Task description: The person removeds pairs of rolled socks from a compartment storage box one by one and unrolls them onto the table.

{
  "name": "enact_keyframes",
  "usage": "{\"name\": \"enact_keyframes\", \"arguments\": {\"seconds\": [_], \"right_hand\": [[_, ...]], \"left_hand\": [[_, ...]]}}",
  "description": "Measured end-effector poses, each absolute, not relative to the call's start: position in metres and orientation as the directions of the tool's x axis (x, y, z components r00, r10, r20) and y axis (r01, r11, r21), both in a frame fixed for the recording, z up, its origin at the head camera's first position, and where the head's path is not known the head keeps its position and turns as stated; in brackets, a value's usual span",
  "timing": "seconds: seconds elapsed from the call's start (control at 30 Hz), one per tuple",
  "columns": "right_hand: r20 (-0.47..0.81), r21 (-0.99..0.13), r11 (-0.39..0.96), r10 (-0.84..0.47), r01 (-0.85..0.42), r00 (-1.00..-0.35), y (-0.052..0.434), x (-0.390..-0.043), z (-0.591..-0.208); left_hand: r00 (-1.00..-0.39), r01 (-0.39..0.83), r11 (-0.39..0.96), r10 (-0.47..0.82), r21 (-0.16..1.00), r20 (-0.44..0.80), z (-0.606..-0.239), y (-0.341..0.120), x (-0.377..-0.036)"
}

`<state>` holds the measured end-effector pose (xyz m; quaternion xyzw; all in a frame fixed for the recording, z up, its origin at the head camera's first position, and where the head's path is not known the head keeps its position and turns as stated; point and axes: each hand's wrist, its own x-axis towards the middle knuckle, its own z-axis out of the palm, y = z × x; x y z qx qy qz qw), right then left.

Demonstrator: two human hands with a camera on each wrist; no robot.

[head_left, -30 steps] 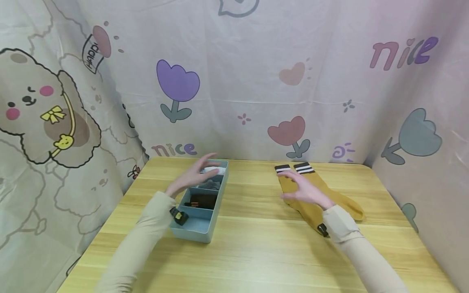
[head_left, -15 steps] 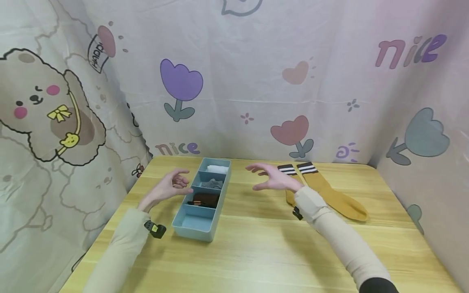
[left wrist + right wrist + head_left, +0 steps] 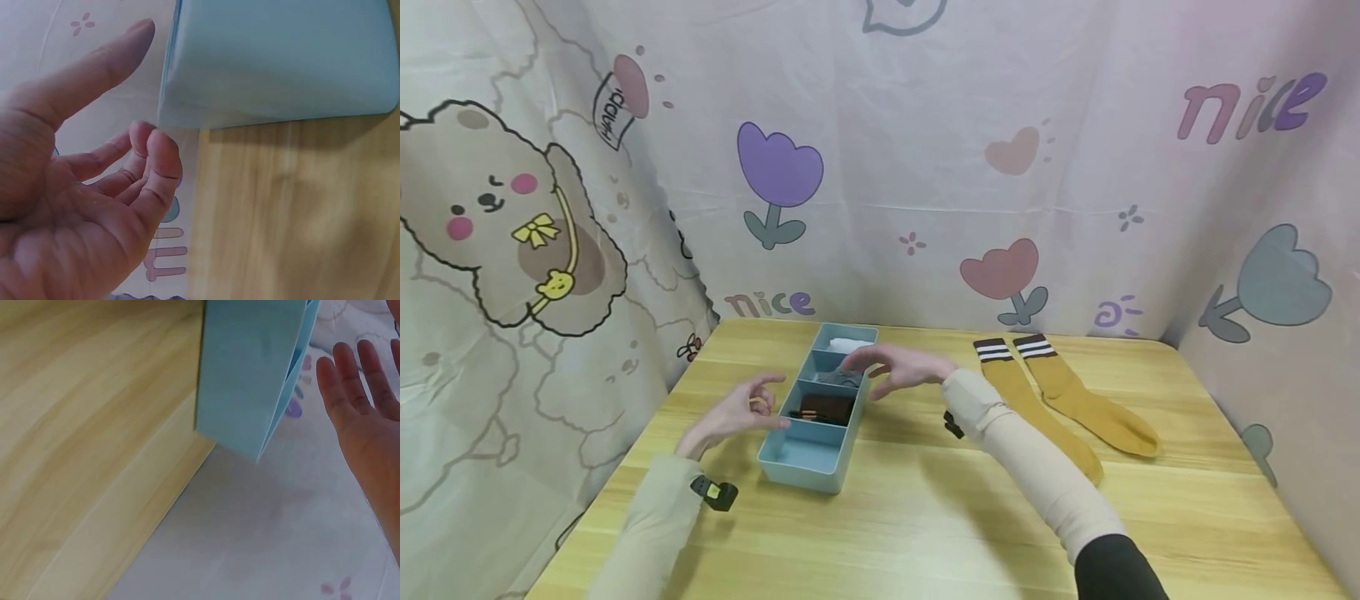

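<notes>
The blue organizer (image 3: 801,477) stands flanked by the loosely bent left hand (image 3: 736,412) and the gently curved right hand (image 3: 904,367), both seemingly holding nothing. Meeting it evenly from 2 sides should keep it steady.

A curtained tabletop setting looks homelike, though the type of building cannot be told. Beyond the left hand (image 3: 735,412) and right hand (image 3: 908,367), pale cloth (image 3: 887,158) hangs in soft folds, printed with a purple tulip (image 3: 780,171) and "nice" lettering (image 3: 1208,111). More of it closes in on the outer side of each hand, a cartoon bear (image 3: 531,250) winking on the left hand's side. Beneath the hands spreads a wood-grain table (image 3: 895,525), bearing household goods: a blue divided box (image 3: 851,443) between the hands and yellow socks (image 3: 1088,408) right of the right hand.
</notes>
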<state>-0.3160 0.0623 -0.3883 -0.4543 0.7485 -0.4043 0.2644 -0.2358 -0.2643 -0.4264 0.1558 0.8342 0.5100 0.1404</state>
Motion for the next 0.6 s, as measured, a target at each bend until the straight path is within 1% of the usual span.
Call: {"name": "enact_keyframes", "arguments": {"seconds": [0.07,0.2,0.4,0.6], "right_hand": [[-0.046,-0.849,0.261,-0.903,-0.46,-0.428,0.049,-0.316,-0.387],[-0.083,-0.844,0.283,-0.908,-0.455,-0.41,0.027,-0.316,-0.388],[-0.125,-0.816,0.313,-0.917,-0.487,-0.379,0.004,-0.317,-0.392],[-0.188,-0.816,0.334,-0.925,-0.472,-0.329,-0.008,-0.316,-0.396]], "left_hand": [[-0.911,0.1,0.433,0.402,0.896,-0.092,-0.429,-0.264,-0.234],[-0.905,0.086,0.451,0.409,0.888,-0.119,-0.433,-0.262,-0.233],[-0.895,0.129,0.491,0.432,0.862,-0.112,-0.438,-0.262,-0.231],[-0.894,0.157,0.489,0.44,0.858,-0.088,-0.443,-0.264,-0.23]]}}
